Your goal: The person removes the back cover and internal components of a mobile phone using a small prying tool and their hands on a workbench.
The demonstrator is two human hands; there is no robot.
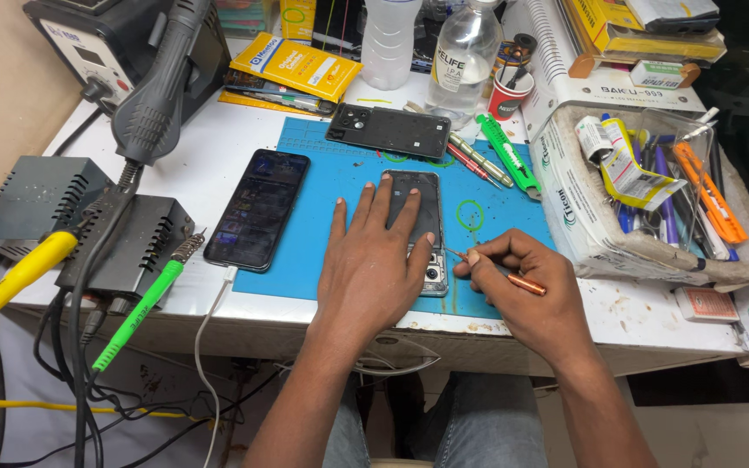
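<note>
The scene is lit brightly and evenly from above, and colours are rendered vividly. Only short, soft shadows are cast beneath the left hand [373,260] and right hand [526,290] onto the blue rubber work mat [322,251]. Faint glare is seen on the glossy black screen of the plugged-in smartphone [258,208] and on the clear plastic bottle [464,56]. Focus is held sharply across the white tabletop [192,147]. Mild wide-angle bending is noticed toward the edges, and the floor area below is left dimmer.
</note>
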